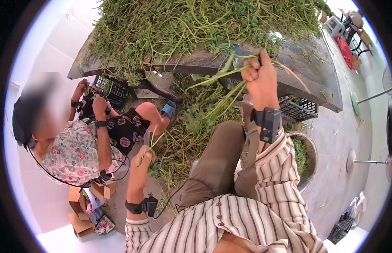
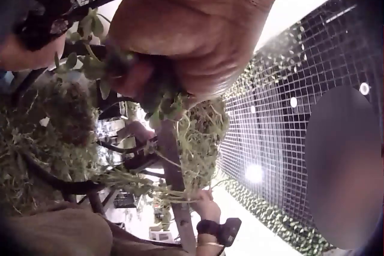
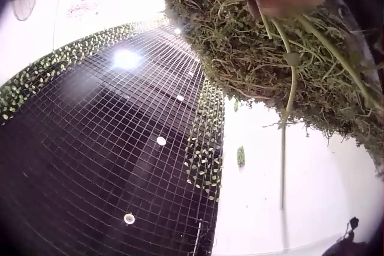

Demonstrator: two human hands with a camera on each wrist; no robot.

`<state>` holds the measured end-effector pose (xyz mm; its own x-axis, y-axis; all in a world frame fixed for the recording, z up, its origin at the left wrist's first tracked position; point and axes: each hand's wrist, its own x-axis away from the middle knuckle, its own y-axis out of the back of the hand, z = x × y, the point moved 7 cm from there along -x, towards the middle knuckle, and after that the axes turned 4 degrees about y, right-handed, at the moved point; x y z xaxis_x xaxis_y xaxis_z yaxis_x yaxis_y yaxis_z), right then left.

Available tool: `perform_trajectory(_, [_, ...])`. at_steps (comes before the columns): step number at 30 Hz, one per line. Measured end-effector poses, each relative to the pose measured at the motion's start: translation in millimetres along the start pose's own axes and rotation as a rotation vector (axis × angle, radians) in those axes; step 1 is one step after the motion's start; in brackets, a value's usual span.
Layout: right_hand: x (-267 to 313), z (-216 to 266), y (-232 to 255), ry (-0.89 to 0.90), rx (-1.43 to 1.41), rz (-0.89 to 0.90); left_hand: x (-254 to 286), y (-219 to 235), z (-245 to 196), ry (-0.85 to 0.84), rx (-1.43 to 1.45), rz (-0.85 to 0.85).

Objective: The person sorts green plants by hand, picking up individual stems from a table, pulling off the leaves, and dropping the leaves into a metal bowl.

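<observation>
My right hand (image 1: 263,82), raised at the front edge of the table, pinches several long green stems (image 1: 221,77). Their leafy ends hang down to the left, and a pale stem end (image 1: 295,78) sticks out to the right. In the right wrist view, stems (image 3: 292,91) trail from the fingers. My left hand (image 1: 139,170), lower and over to the left, has its fingers curled round a few green sprigs (image 1: 155,141). Small leaves (image 2: 165,112) poke out beneath that hand in the left wrist view. A big heap of cut greens (image 1: 196,29) covers the table (image 1: 301,82).
More greens (image 1: 175,156) lie on the floor around my legs. Black crates (image 1: 299,110) stand under the table. A round tub (image 1: 311,147) of greens is at my right. Another person (image 1: 78,152) sits close at my left, near open cardboard boxes (image 1: 80,225).
</observation>
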<state>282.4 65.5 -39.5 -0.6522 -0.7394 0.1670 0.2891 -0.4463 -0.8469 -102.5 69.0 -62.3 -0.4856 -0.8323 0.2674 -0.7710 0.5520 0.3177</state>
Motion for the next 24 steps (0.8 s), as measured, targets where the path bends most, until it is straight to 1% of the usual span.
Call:
perform_trajectory(2, [1.9,-9.0,0.0,-0.03,-0.014,0.006,-11.2,-11.5,-7.6,0.018,0.208,0.014])
perform_trajectory(3, [3.7,-11.7,-1.4,-0.037,-0.019,0.017,-18.9,-16.5,-11.2,0.012,0.212,0.006])
perform_trajectory(4, [4.8,-13.9,-2.6,-0.042,-0.026,0.026,-29.0,-21.6,-13.6,0.011,0.421,0.004])
perform_trajectory(5, [4.3,-17.1,-3.1,-0.067,-0.064,0.094,-39.0,-26.9,-17.4,0.011,0.627,0.006])
perform_trajectory(6, [6.0,-18.2,-3.3,-0.065,-0.066,0.099,-49.4,-33.0,-24.3,0.006,0.626,0.005])
perform_trajectory(8, [11.7,-24.7,-4.3,-0.114,-0.045,0.108,-69.1,-40.3,-46.1,-0.148,0.752,-0.045])
perform_trajectory(9, [12.7,-27.9,-4.1,-0.128,-0.048,0.109,-77.9,-47.1,-55.6,-0.149,0.753,-0.046])
perform_trajectory(11, [15.7,-34.0,-4.7,-0.15,-0.061,0.12,-91.4,-63.1,-68.1,-0.018,0.453,-0.067])
perform_trajectory(12, [17.5,-37.5,-6.6,-0.168,-0.075,0.129,-95.5,-72.2,-70.2,-0.019,0.453,-0.069])
perform_trajectory(14, [17.6,-41.9,-7.0,-0.183,-0.082,0.11,-103.4,-92.6,-79.7,-0.119,0.482,-0.022])
perform_trajectory(15, [19.5,-43.9,-8.3,-0.203,-0.063,0.106,-103.5,-99.7,-89.3,-0.215,0.443,0.001])
perform_trajectory(16, [22.0,-46.6,-9.3,-0.224,-0.046,0.098,-105.7,-105.5,-88.7,-0.21,0.437,0.011])
perform_trajectory(18, [26.2,-50.1,-9.9,-0.231,-0.045,0.066,-105.2,-109.2,-94.6,-0.316,0.331,-0.018])
perform_trajectory(19, [27.0,-49.7,-11.1,-0.214,-0.03,0.068,-104.5,-107.9,-96.7,-0.313,0.217,-0.028])
perform_trajectory(20, [27.2,-48.2,-12.7,-0.197,-0.014,0.074,-102.3,-105.5,-99.9,-0.312,0.211,-0.026])
perform_trajectory(22, [24.0,-40.2,-11.1,-0.172,0.003,0.037,-90.6,-105.7,-116.1,-0.47,-0.11,-0.035])
perform_trajectory(23, [21.9,-33.9,-10.7,-0.139,0.02,0.056,-86.9,-102.4,-112.8,-0.469,-0.111,-0.033])
perform_trajectory(24, [18.7,-28.4,-9.9,-0.106,0.038,0.073,-80.0,-102.8,-109.6,-0.52,-0.211,0.032])
